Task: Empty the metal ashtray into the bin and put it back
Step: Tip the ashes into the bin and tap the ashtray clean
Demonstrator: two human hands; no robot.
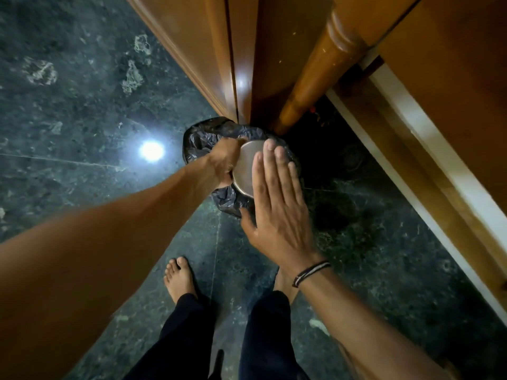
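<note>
At mid-frame, over the bin [208,138], the left hand [223,160] grips the upturned ashtray [247,168] by its rim; the right hand [277,201] lies flat, fingers [270,160] spread loose against its base.

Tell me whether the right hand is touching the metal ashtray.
Cannot tell. In the head view the flat right hand overlaps the upturned metal ashtray, held by the left hand, hiding any contact or gap.

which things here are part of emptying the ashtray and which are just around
In the job: metal ashtray, upside down in the left hand; right hand, flat above it; bin with black liner.

Just around: wooden post, wooden panels, wrist cord.
</note>
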